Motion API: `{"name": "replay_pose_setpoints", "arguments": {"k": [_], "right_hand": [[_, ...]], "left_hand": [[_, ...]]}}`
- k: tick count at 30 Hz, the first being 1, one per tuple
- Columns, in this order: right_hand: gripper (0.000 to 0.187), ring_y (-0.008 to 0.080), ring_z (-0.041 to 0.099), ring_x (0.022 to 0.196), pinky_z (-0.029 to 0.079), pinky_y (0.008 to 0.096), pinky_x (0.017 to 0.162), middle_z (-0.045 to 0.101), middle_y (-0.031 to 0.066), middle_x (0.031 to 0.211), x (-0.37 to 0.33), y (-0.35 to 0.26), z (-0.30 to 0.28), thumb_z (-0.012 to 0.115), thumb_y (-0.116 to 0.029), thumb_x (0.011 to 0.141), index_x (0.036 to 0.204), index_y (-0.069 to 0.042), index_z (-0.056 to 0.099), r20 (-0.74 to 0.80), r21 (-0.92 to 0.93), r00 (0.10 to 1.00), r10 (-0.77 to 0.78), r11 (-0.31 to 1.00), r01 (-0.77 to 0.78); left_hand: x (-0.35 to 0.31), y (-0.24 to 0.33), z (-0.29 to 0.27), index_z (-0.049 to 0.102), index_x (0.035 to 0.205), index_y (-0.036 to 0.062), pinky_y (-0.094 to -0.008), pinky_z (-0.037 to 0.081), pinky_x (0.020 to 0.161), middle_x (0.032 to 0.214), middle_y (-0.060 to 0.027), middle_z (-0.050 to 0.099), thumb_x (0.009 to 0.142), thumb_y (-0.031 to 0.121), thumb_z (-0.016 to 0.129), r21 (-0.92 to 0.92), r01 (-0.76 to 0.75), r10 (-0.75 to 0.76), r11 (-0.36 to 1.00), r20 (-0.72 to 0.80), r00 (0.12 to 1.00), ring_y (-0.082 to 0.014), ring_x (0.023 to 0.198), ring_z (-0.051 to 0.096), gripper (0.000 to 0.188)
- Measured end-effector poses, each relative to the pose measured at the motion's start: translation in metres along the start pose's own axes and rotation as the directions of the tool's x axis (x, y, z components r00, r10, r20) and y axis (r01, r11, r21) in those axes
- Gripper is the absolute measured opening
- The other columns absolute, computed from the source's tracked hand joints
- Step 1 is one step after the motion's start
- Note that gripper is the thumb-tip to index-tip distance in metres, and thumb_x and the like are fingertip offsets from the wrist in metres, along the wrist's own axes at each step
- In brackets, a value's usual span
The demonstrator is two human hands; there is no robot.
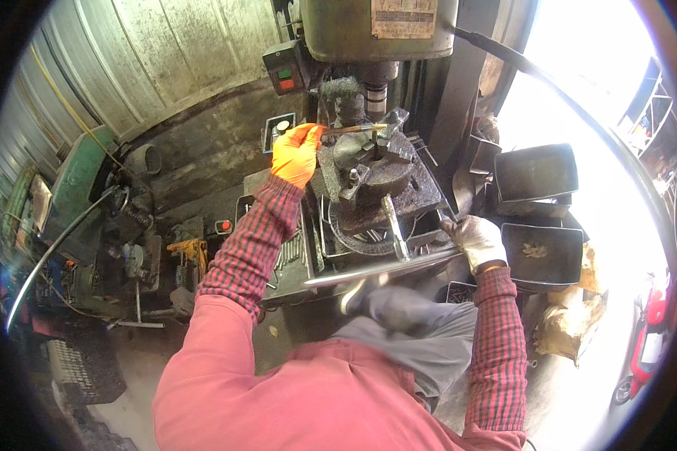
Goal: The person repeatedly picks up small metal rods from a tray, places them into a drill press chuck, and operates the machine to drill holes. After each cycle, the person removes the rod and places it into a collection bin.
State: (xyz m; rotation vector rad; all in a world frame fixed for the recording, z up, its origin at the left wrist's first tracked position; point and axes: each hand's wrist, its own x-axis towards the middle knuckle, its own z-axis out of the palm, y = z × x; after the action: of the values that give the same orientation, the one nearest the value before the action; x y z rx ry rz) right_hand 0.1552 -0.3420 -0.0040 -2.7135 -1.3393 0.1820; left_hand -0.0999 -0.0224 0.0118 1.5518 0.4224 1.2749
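Note:
My left hand [295, 155], in an orange glove, is closed on the handle of a brush [357, 129]. The bristle end reaches right, beside the drill bit [376, 143] of a drill press. Under the bit, a clamping fixture [384, 177] sits on the machine table, wet and strewn with metal chips; any workpiece in it is hard to make out. My right hand [480, 239], in a dirty white glove, is curled in front of the table's right side. A long shiny metal bar [384, 269], somewhat blurred, runs from that hand toward the left.
Dark metal bins [541, 255] stand at the right, the lower holding a few small pieces. Left of the fixture, small metal rods [289, 252] lie in a tray. A switch box [284, 69] hangs near the press head [338, 34]. A green machine [75, 180] stands far left.

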Motion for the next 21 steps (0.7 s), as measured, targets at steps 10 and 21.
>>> {"name": "replay_pose_setpoints", "arguments": {"k": [10,21], "right_hand": [[0.061,0.0389,0.075,0.086,0.058,0.0474,0.078,0.075,0.0215,0.087,-0.006,-0.006,-0.01,0.06,-0.063,0.096,0.089,-0.006,0.08,0.005,0.026,1.0,0.029,0.999,-0.029],[0.046,0.0205,0.063,0.121,0.047,0.0381,0.111,0.069,0.0115,0.131,-0.063,0.093,-0.047,0.051,-0.035,0.109,0.142,-0.004,0.062,-0.358,0.93,0.9,0.248,0.177,0.321]], "left_hand": [[0.035,-0.058,-0.125,0.076,0.105,0.0006,-0.0251,0.049,0.068,0.084,0.0003,0.072,0.103,0.017,0.07,0.234,0.089,0.008,0.968,-0.383,0.924,-0.0078,0.073,0.06,0.018],[0.049,-0.123,-0.168,0.076,0.113,0.0026,-0.0359,0.055,0.085,0.103,-0.0163,0.079,0.101,0.029,0.068,0.539,0.246,0.082,0.806,-0.513,0.854,-0.0246,0.092,0.076,0.03]]}}
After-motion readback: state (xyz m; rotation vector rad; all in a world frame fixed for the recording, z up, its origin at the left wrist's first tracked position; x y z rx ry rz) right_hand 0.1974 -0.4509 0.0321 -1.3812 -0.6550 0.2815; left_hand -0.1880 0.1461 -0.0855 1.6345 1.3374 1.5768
